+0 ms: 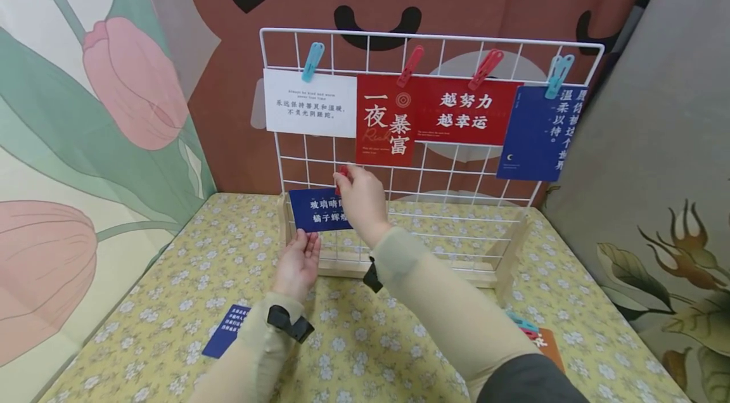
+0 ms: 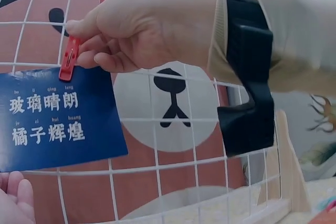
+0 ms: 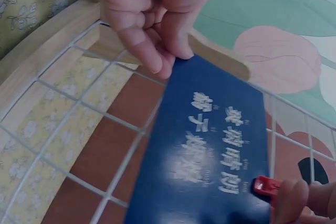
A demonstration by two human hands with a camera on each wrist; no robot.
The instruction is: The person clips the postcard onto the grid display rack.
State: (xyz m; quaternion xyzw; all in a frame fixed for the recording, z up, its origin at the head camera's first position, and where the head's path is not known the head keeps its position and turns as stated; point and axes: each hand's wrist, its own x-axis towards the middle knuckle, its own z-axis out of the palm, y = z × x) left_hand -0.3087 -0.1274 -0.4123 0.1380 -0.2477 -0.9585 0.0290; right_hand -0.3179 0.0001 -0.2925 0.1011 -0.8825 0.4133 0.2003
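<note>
A small blue card [image 1: 316, 210] with white Chinese lettering stands in front of the lower left of a white wire grid [image 1: 433, 37]. My left hand [image 1: 298, 267] pinches the card's lower left corner between thumb and fingers, seen close in the right wrist view. At the card's top edge, my right hand [image 1: 363, 200] pinches a red clothespin [image 2: 70, 59]. The pin's jaws overlap that edge in the left wrist view. Higher up, a white card [image 1: 310, 121], two red cards [image 1: 383, 124] and a larger blue card [image 1: 527, 143] hang from clothespins.
Wooden feet [image 1: 516, 251] hold the grid up on a yellow floral tablecloth [image 1: 342, 352]. Another blue card [image 1: 222, 336] lies at the front left, partly behind my left sleeve. At the right, an orange card [image 1: 552, 349] lies with blue and red clothespins [image 1: 521, 324]. Printed curtains hang behind.
</note>
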